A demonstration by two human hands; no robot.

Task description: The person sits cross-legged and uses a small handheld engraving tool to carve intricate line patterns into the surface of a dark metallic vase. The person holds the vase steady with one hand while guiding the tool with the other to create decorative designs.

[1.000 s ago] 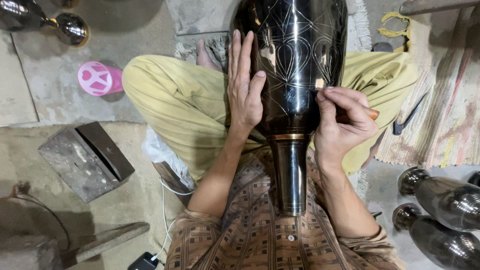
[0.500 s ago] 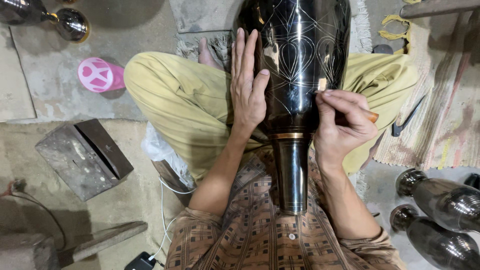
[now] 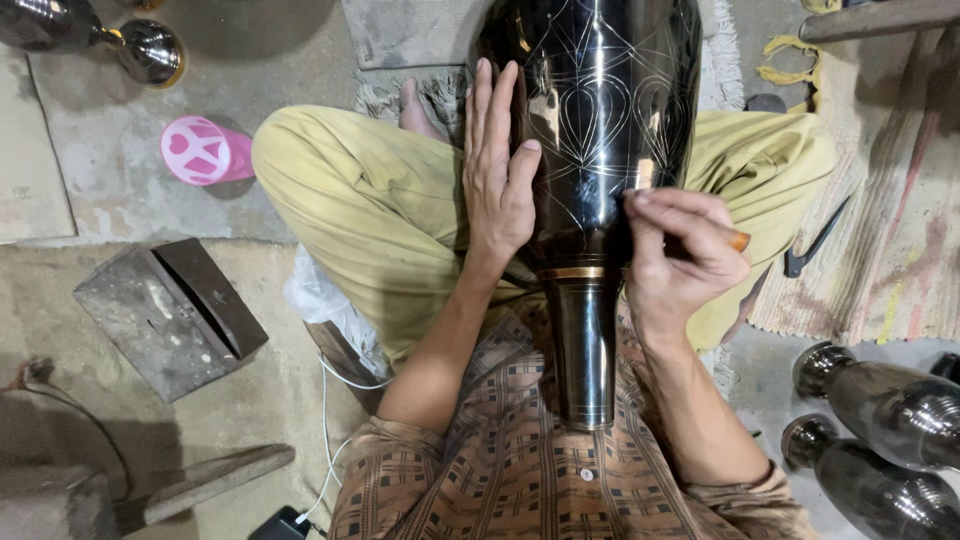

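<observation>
A large black metal vase (image 3: 590, 130) with fine engraved lines lies across my lap, its narrow neck (image 3: 585, 350) pointing toward my chest. My left hand (image 3: 497, 175) rests flat against the vase's left side, fingers straight and together. My right hand (image 3: 685, 250) is closed around a small engraving tool with an orange-brown handle end (image 3: 738, 241); its tip, hidden by my fingers, meets the vase's lower right side. I sit cross-legged in yellow-green trousers (image 3: 360, 200) and a checked shirt.
A pink cup (image 3: 205, 150) and a grey metal block (image 3: 170, 315) sit on the concrete floor at left. Shiny dark vases lie at lower right (image 3: 885, 400) and upper left (image 3: 150, 50). A dark tool (image 3: 815, 245) lies on the striped mat at right.
My right hand has shifted slightly along the vase's right side while working the tool. The left hand stays flat on the vase.
</observation>
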